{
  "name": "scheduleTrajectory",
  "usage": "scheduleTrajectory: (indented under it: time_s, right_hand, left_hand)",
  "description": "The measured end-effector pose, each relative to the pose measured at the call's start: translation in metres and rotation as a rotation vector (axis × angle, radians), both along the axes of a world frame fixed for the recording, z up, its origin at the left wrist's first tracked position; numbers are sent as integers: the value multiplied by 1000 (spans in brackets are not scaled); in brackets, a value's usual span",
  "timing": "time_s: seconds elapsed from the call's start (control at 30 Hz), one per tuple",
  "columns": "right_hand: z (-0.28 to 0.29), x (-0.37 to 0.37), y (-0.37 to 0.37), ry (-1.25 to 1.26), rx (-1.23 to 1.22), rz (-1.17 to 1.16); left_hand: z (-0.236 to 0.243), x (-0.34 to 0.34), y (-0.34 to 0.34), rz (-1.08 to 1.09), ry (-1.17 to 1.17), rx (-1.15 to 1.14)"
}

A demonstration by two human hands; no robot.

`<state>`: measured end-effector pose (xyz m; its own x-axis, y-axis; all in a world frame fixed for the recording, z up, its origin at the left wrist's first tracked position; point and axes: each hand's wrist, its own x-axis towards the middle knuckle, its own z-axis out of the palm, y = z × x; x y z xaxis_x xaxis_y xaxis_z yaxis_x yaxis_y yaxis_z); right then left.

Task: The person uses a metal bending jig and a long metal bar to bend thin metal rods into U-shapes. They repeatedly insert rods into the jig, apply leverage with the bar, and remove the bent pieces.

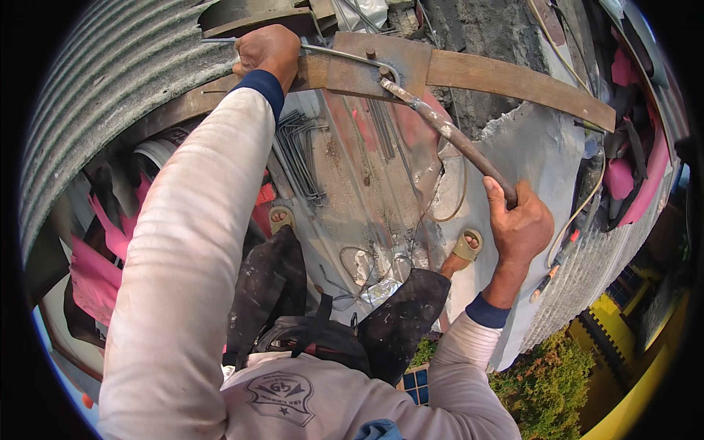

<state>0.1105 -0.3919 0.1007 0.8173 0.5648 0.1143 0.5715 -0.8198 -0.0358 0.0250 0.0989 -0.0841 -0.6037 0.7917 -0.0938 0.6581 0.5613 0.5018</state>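
Observation:
A wooden plank [511,81] crosses the top of the view, with a square plate bearing two upright pins [400,62] on it. A thin steel rod [341,55] lies across the plate and curves round a pin. My left hand [265,57] is closed on the rod left of the plate. My right hand [519,221] grips a long rusty bar [458,139], whose far end meets the rod's bend at the pins. Below the plank lie several bent rods [299,158] and a group of straight rods [383,128] on a stained sheet.
Corrugated sheeting [88,88] rises at left. Pink and dark scraps [103,271] lie beside it. At right are cables [596,187] and an orange-handled tool [557,264] near the roof edge, with greenery [543,381] beyond. My sandalled feet [466,246] stand on the sheet.

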Motion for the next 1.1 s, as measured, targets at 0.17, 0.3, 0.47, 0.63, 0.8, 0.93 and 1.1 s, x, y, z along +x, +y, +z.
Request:
scheduleTrajectory:
  time_s: [0.17, 0.3, 0.47, 0.63, 0.8, 0.93, 1.1]
  right_hand:
    - [-15, -13, 0, -74, 82, -33]
    - [-22, -23, -5, -98, 81, -73]
    - [-22, -51, 0, -95, 75, -139]
    - [-15, -40, -5, -62, 95, -98]
    - [-2, 18, -8, 125, 53, -6]
    - [11, 55, 6, 393, 59, 33]
    - [9, 57, 38, 677, 366, -16]
  left_hand:
    - [-17, 8, 19, 118, 46, 18]
    - [-12, 8, 15, 63, -27, 54]
    - [5, 3, 1, -8, -100, 64]
    - [25, 2, -15, -36, -175, 25]
    - [35, -7, -18, -101, -287, -107]
    - [48, -34, -9, -254, -520, -69]
    - [94, -48, -36, -179, -1021, 72]
